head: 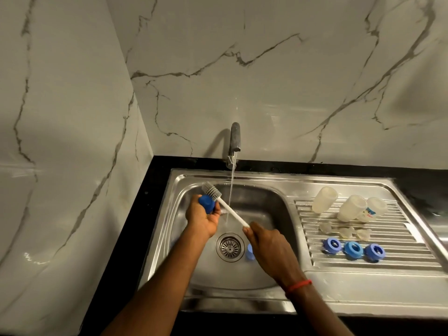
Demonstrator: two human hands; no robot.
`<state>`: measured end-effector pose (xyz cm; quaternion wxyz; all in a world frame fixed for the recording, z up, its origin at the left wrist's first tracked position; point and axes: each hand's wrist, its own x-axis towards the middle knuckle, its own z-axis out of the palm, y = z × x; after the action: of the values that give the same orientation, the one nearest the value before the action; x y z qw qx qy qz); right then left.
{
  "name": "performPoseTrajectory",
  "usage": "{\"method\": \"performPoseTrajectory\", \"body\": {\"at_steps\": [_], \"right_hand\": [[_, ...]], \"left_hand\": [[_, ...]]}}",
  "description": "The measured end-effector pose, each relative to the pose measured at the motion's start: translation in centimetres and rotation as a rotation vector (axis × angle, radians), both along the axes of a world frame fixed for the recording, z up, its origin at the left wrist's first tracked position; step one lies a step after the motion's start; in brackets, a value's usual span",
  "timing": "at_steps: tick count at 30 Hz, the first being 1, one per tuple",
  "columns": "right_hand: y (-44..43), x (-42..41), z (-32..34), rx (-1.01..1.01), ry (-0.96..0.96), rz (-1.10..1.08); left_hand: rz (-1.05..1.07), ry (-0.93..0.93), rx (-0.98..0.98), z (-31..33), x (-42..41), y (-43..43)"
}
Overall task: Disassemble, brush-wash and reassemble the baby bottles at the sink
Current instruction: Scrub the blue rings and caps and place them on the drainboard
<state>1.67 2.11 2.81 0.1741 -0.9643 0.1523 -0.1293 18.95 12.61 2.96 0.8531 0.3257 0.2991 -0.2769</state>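
In sink basin (274, 207): L hand (202, 220) gripping blue cap (206, 203), 10 o'clk of drain (229, 247). R hand (268, 246) clenched round brush (228, 206) handle, bristle head just beside cap. 2nd cap (249, 252) at 3 o'clk of drain, half hidden behind R hand. On drainboard (400, 238), 3 o'clk of basin: 3 bottles (324, 199), 3 nipples (346, 232), 3 blue rings (354, 249). Bottle openings hard to make out.

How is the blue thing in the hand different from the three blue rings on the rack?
The blue cap is gripped by the left hand over the sink; the blue rings lie in a row on the draining rack. The cap's top looks closed; the rings show open holes. Both are blue plastic.
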Motion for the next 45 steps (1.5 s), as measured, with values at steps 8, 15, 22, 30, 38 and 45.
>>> {"method": "performPoseTrajectory", "body": {"at_steps": [8,15,22,30,38,45], "right_hand": [[0.6,-0.5,-0.2,-0.076,-0.009,-0.016],[0.6,-2.5,-1.9,0.040,0.004,-0.034],[0.3,0.7,-0.8,0.218,-0.019,-0.028],[0.7,-1.5,-1.8,0.224,-0.021,-0.057],[0.4,0.1,-0.2,0.228,-0.006,-0.034],[-0.6,-2.8,-1.0,0.158,-0.018,-0.037]], "left_hand": [[-0.024,-0.022,-0.046,0.1,-0.7,0.1],[-0.005,-0.006,-0.015,0.1,-0.2,0.9],[0.038,-0.074,-0.019,0.7,-1.7,0.3],[-0.066,-0.007,0.179,1.2,-2.0,0.8],[-0.192,-0.158,0.240,2.6,-1.9,0.5],[-0.245,0.035,0.162,0.5,-1.3,1.7]]}}
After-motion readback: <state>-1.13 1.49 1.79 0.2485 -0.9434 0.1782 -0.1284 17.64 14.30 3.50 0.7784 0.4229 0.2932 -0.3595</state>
